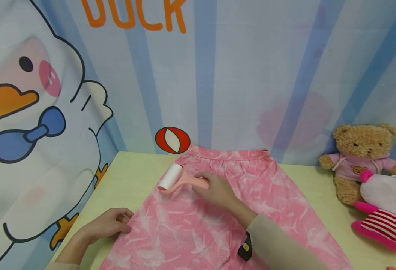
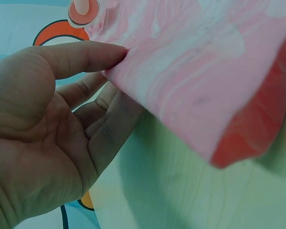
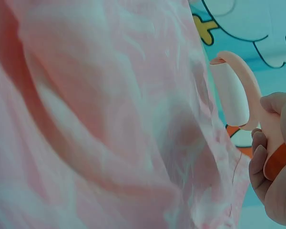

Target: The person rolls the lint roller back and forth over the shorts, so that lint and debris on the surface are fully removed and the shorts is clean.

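Note:
A pink garment [image 1: 184,221] with white streaks and a gathered waistband lies spread out; whether it is a skirt or wide trousers I cannot tell. My right hand [image 1: 216,189] grips the peach handle of a lint roller [image 1: 171,177], whose white roll lies over the garment's upper left part. In the right wrist view the thumb and fingers curl round the roller's handle [image 3: 271,138]. At the garment's left edge, my left hand [image 1: 108,225] pinches the fabric [image 2: 176,95] between thumb and fingers. The left wrist view shows that edge slightly raised, its red inside visible at the hem.
Beneath the garment is a pale wooden table [image 1: 134,168]. A brown teddy bear [image 1: 363,157] sits at the right, with a pink and white plush toy [image 1: 385,225] before it. Behind hangs a blue striped cloth [image 1: 238,75]; a printed duck [image 1: 63,157] covers the left side.

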`<state>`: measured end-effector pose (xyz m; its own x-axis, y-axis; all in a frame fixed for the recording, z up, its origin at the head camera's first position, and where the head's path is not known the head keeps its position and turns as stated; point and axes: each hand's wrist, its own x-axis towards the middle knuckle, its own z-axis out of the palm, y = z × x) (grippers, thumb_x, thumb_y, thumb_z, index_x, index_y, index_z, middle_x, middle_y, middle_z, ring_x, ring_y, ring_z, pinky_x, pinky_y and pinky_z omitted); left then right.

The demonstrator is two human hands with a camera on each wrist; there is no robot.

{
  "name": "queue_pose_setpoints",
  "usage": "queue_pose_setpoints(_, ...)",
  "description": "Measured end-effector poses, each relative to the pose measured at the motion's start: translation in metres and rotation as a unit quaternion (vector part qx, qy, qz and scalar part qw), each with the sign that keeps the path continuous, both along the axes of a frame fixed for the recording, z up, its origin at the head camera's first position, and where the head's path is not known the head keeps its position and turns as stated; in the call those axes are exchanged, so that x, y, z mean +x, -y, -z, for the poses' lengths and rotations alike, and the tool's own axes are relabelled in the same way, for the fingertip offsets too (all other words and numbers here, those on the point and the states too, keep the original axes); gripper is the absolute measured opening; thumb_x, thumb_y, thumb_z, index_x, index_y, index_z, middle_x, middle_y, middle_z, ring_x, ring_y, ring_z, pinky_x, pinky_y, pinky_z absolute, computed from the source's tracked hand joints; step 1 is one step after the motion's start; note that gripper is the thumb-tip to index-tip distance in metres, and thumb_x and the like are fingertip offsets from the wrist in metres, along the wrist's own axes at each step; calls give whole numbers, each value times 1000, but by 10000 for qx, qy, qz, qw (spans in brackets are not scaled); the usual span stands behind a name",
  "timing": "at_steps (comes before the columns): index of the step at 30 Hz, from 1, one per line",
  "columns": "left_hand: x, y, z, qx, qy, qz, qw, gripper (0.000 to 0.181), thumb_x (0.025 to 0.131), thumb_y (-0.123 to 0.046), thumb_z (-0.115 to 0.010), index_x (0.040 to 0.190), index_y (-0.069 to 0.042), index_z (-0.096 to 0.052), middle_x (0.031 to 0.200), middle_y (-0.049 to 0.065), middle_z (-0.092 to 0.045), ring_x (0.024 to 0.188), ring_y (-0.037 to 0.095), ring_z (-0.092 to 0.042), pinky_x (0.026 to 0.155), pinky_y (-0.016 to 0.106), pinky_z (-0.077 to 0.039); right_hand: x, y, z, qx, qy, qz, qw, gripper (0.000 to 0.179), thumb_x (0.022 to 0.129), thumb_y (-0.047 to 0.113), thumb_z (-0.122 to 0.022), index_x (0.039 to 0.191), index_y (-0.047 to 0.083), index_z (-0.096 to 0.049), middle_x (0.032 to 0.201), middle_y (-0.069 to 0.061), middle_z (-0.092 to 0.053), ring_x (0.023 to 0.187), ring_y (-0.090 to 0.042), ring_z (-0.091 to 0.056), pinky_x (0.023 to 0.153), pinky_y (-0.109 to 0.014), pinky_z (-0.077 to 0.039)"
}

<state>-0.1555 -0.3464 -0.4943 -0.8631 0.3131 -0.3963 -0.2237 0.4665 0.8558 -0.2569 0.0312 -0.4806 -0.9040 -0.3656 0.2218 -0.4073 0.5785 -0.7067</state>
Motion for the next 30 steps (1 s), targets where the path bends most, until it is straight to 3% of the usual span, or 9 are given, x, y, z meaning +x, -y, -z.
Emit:
queue_pose_setpoints(12,0,-2,-2,-60,-4,-74,10000,32,93,-4,-70,122,6,-62,92,10,-65,74,21,-62,63,33,-53,-31,-10,2,-362,203,447,9981,37,92,37,-79,125,21,-74,103,5,-70,77,-17,-55,69,-36,-45)
queue_pose_setpoints(21,0,-2,-1,-52,42,-131,9999,32,92,-4,-71,121,4,-63,93,10,-66,75,21,-63,64,33,-54,-39,-10,3,-61,444,681,9967,41,91,47,-78,124,24,-73,112,4,-70,83,-17,-57,73,-37,-47)
queue_pose_setpoints(30,0,-1,0,-108,30,-122,9999,32,93,-3,-69,123,6,-62,93,10,-66,75,21,-63,64,33,-54,-46,-26,4,157,404,597,9973,42,90,51,-77,123,24,-75,113,4,-72,90,-17,-61,81,-40,-50)
